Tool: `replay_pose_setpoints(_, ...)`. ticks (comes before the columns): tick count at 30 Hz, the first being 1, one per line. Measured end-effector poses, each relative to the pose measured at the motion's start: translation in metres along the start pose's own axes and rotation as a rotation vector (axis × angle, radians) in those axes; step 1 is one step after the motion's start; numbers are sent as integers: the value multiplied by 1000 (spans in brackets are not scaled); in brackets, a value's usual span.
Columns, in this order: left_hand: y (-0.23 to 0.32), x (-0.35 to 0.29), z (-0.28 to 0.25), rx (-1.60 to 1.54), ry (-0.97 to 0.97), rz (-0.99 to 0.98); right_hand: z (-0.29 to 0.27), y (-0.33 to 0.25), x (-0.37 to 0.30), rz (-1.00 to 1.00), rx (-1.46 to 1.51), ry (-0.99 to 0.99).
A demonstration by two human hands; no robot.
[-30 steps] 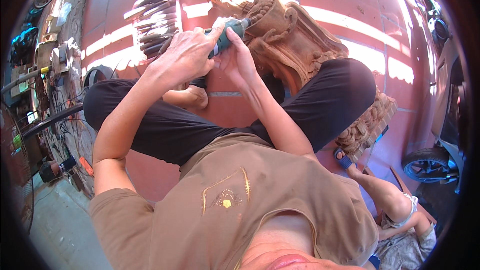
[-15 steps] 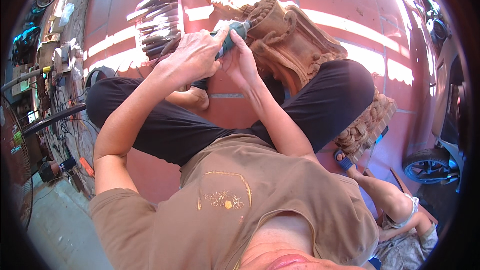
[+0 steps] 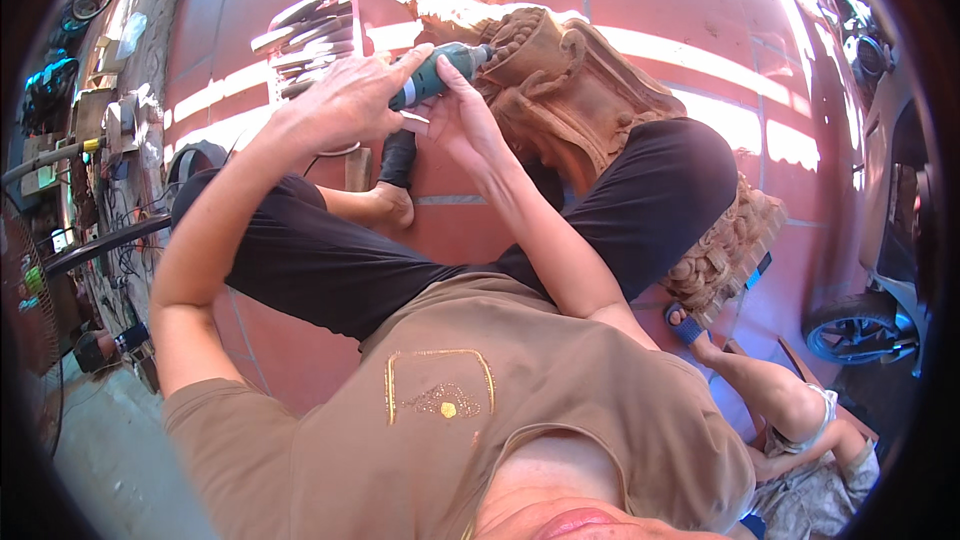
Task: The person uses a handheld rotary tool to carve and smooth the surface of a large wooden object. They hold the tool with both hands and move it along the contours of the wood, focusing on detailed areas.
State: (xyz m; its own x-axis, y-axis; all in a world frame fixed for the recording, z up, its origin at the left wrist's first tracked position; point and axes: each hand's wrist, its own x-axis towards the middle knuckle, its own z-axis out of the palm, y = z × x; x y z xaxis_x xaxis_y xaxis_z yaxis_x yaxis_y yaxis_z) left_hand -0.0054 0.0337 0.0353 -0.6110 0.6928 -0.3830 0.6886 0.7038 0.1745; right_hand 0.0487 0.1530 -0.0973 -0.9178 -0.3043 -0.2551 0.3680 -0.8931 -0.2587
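Observation:
A green rotary tool [image 3: 432,76] with a dark chuck lies across both my hands, its tip at the near-left end of a carved wooden piece [image 3: 575,80]. Fingers of my left hand [image 3: 345,98] wrap over the tool's rear part from the left. My right hand [image 3: 465,125] supports its front part from below, thumb along the body. Whether the tip touches the wood I cannot tell. The carving, brown with scrolls and bead-like relief, rests on the floor beyond my bent right knee.
A tray of carving chisels [image 3: 318,35] lies on the tiled floor at the far left. Another carved wooden block [image 3: 725,250] sits beside my right knee, near another person's leg [image 3: 765,380]. A motorbike wheel [image 3: 860,330] stands at right; cables and tools [image 3: 120,210] crowd the left.
My left hand and elbow have shifted left, and the rotary tool has moved slightly left with its body lying flatter. More of my foot and the dark band around it now shows.

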Motion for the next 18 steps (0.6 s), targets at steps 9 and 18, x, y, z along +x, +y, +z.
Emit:
replay_pose_setpoints(9, -55, 40, -3, 61, -59, 144, 2, -11, 39, -59, 53, 1)
replay_pose_setpoints(18, -64, 41, 4, 20, -105, 213, -4, 3, 36, -56, 31, 46)
